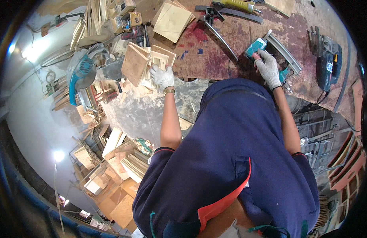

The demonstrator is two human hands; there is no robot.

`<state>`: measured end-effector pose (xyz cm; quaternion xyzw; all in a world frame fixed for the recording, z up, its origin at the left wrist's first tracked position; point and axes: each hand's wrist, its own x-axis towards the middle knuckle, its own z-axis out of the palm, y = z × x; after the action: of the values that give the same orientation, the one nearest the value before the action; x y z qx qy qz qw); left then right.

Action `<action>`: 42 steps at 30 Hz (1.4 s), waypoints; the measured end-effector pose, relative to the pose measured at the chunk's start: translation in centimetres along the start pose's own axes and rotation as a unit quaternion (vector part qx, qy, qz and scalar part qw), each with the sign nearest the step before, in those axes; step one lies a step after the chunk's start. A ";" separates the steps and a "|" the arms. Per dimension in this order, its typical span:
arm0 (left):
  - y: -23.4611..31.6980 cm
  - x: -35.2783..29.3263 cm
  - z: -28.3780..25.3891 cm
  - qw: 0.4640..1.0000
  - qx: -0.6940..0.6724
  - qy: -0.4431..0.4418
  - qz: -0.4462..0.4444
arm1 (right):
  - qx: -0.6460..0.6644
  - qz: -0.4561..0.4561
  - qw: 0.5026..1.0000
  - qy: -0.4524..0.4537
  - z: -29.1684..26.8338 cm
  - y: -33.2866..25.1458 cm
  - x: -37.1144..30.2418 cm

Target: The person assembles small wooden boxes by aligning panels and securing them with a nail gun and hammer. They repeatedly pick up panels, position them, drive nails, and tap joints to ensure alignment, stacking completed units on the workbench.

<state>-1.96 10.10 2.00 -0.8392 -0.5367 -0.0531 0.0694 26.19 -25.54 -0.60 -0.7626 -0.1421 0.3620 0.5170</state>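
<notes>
My left hand [163,77], in a white knit glove, is closed on the near edge of a small light-wood box [163,55] at the workbench's left end. A square wooden panel [134,65] leans against the box on its left; whether they are joined I cannot tell. To the right, my gloved right hand [267,70] is wrapped round the body of a teal nail gun [253,47]. The gun lies on the bench, its long grey magazine [284,53] slanting along the far side of that hand. My fingertips on the wood are partly hidden.
On the stained workbench [215,59] lie stacked square panels [173,22], a bar clamp [223,39], a yellow-handled tool [235,4] and a dark jigsaw [328,59] with its cord. Left are a drill [139,36] and a teal mitre saw [84,67]. Wood offcuts [120,166] pile up lower left.
</notes>
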 end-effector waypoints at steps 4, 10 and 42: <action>0.3 0.3 -0.6 1.000 0.007 -0.025 -0.007 | 0.004 0.001 1.000 0.025 0.2 -0.5 -0.4; -0.7 0.4 -0.3 0.998 -0.048 0.020 0.031 | -0.043 -0.066 0.995 0.053 0.5 1.3 0.2; 0.4 -0.1 -1.3 0.994 -0.098 0.037 -0.033 | -0.374 -0.241 0.852 0.277 -9.9 -7.1 11.9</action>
<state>-1.65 9.64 3.29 -0.8213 -0.5535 -0.1380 0.0050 42.54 -22.23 2.92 -0.9089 -0.2969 -0.0803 0.2818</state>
